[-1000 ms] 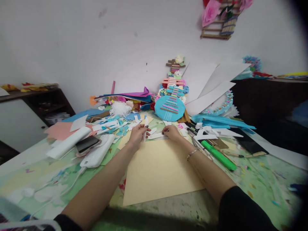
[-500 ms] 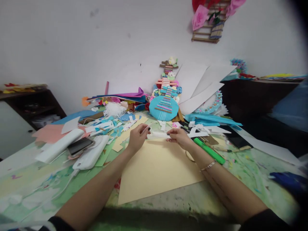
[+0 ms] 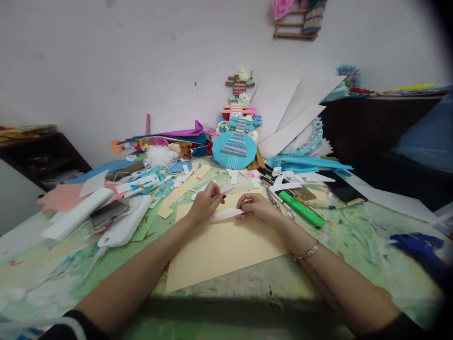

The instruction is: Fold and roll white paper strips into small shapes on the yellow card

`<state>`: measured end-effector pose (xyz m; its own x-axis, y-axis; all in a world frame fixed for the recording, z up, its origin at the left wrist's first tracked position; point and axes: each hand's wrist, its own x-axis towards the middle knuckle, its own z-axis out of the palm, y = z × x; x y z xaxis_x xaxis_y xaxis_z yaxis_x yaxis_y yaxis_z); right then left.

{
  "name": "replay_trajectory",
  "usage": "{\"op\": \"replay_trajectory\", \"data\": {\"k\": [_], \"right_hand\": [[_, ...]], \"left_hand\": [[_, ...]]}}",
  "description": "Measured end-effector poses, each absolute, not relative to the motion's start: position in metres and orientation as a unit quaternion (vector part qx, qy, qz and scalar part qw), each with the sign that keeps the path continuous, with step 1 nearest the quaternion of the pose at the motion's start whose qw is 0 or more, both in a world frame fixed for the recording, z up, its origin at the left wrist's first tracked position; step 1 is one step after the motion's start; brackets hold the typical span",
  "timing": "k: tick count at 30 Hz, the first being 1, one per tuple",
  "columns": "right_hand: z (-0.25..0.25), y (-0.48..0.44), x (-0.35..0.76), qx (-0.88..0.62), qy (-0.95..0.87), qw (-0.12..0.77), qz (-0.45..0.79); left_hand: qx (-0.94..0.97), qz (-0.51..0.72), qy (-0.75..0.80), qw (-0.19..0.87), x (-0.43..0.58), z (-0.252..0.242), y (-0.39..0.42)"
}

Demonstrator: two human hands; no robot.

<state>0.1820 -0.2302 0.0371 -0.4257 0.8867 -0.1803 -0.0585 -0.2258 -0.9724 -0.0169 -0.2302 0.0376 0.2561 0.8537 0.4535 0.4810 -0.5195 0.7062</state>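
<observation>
A cream sheet [image 3: 222, 250] lies on the table under both hands. Over its upper part is a narrow white strip [image 3: 225, 215]. My right hand [image 3: 255, 207] pinches the strip's right end between thumb and fingers. My left hand [image 3: 208, 202] is closed just above the strip's left part, its fingertips together; whatever it holds is too small to make out. A bright green tool [image 3: 301, 209] rests right of my right hand, beside scissors [image 3: 281, 204].
A round blue paper instrument [image 3: 234, 150] leans on the wall behind. Paper scraps [image 3: 148, 182], a white power strip [image 3: 125, 222] and a phone [image 3: 108, 214] lie at left. A dark tablet [image 3: 343, 189] and blue cloth [image 3: 421, 250] are at right.
The white strip has come down over the cream sheet, and my right hand has lowered with it. My left hand's fingers have curled more. The whole view has shifted slightly.
</observation>
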Motion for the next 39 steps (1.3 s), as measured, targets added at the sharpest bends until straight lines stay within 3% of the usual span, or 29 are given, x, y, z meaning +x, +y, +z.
{"op": "replay_trajectory", "data": {"k": [11,19,24,39], "right_hand": [[0.039,-0.232,0.183,-0.407,-0.532,0.321,0.669],[0.032,-0.228,0.182,-0.399,-0.529,0.325,0.675],[0.032,-0.227,0.182,-0.422,-0.513,0.317,0.677],[0.039,-0.227,0.194,-0.39,-0.529,0.276,0.701]], "left_hand": [[0.766,0.38,0.433,0.285,-0.02,0.041,-0.229],[0.822,0.331,0.427,0.178,-0.022,0.039,-0.225],[0.829,0.304,0.436,0.172,-0.021,0.042,-0.227],[0.82,0.289,0.422,0.257,-0.021,0.047,-0.231]]}}
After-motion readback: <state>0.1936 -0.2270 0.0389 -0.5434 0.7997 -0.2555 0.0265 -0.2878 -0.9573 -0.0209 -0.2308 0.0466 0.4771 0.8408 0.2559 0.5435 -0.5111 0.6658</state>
